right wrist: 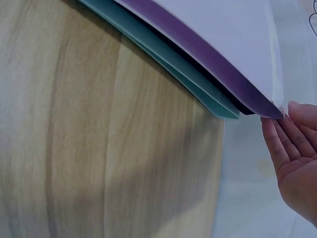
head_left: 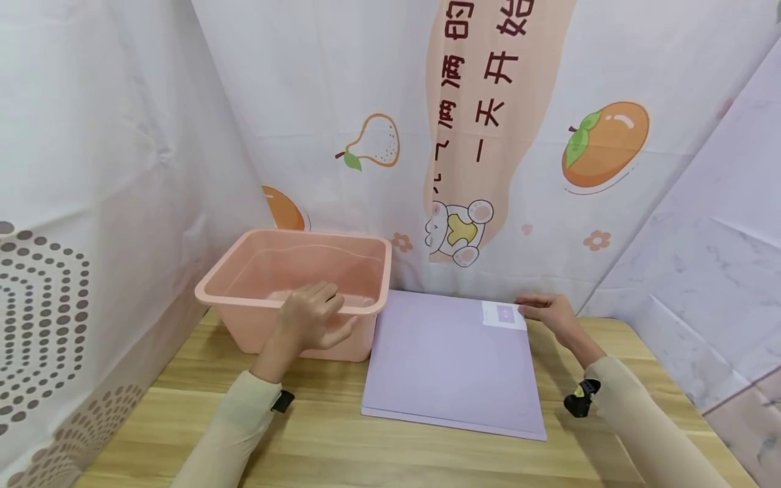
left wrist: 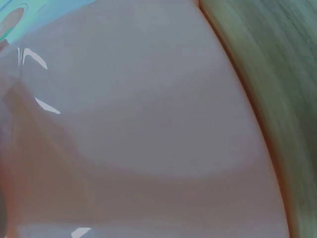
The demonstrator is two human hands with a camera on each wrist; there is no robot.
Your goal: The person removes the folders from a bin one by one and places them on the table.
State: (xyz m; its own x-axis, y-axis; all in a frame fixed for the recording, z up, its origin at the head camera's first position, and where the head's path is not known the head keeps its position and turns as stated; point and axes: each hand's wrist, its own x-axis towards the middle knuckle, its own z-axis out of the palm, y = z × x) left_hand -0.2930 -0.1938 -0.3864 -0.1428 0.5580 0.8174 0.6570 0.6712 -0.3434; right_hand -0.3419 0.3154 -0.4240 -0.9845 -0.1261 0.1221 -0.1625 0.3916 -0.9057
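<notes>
A light purple folder [head_left: 451, 362] with a white label at its far right corner lies flat on the table. My right hand [head_left: 549, 313] pinches that corner, thumb above and fingers beneath in the right wrist view. There, a teal cover [right wrist: 173, 69] shows below the folder's purple edge [right wrist: 213, 64]. On the left stands a pink plastic basin [head_left: 293, 268], with its inside partly visible. My left hand [head_left: 310, 317] is at its front rim, fingers curled over the rim and thumb outside. Its fingertips are hidden. In the left wrist view the basin wall [left wrist: 163, 124] fills most of the picture.
The wooden table [head_left: 317, 447] extends in front of the basin and folder. A printed white curtain [head_left: 293, 88] hangs behind, with more fabric at both sides. The basin's right side stands close to the folder's left edge.
</notes>
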